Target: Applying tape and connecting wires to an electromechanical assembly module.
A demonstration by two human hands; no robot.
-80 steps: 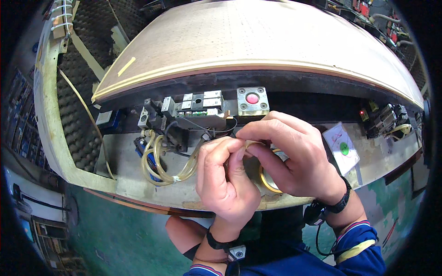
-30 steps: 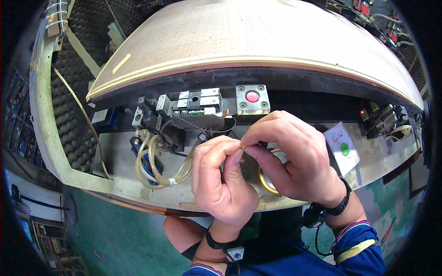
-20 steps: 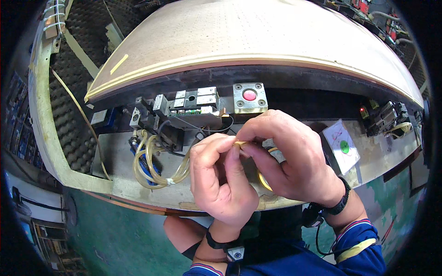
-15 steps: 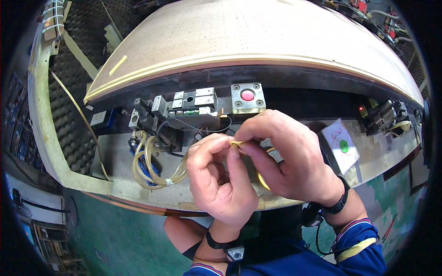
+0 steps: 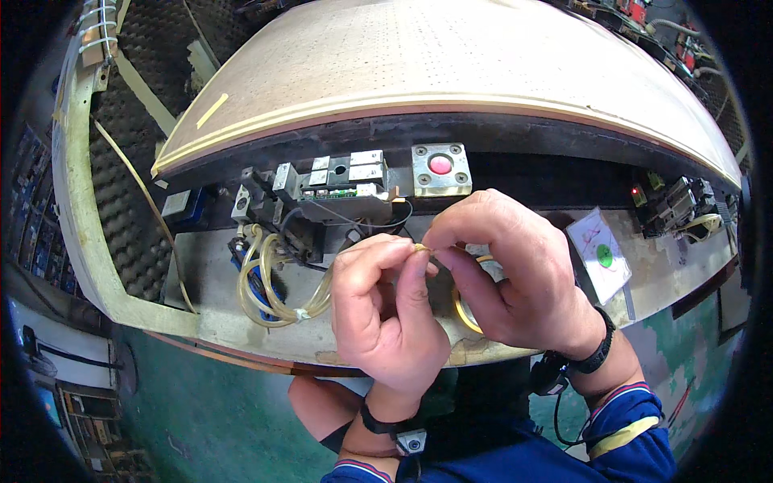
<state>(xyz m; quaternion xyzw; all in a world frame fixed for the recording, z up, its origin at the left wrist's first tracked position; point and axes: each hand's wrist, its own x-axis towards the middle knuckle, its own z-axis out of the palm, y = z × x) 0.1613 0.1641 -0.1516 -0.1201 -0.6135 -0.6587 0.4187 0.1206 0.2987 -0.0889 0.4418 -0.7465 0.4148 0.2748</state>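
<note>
A small yellowish strip (image 5: 419,248), which looks like tape, is pinched between the thumb and forefinger of my left hand (image 5: 386,314). Opposite it, my right hand (image 5: 515,274) has its thumb and forefinger pressed together at the strip's right end. Both hands meet over the grey machine ledge (image 5: 201,282), and most of the strip is covered by fingertips. Partly behind my right hand lies a yellow ring, probably a roll of tape (image 5: 465,310).
Beyond the ledge rises a large pale perforated panel (image 5: 443,56) edged with yellow tape. Coiled clear tubing (image 5: 254,290) and a metal valve block (image 5: 346,181) are at left. A square metal fitting (image 5: 441,171) sits in the middle, a white card (image 5: 600,256) at right.
My fingertips have shifted slightly right, and less of the yellowish strip shows between them. The whole view has moved a little.
</note>
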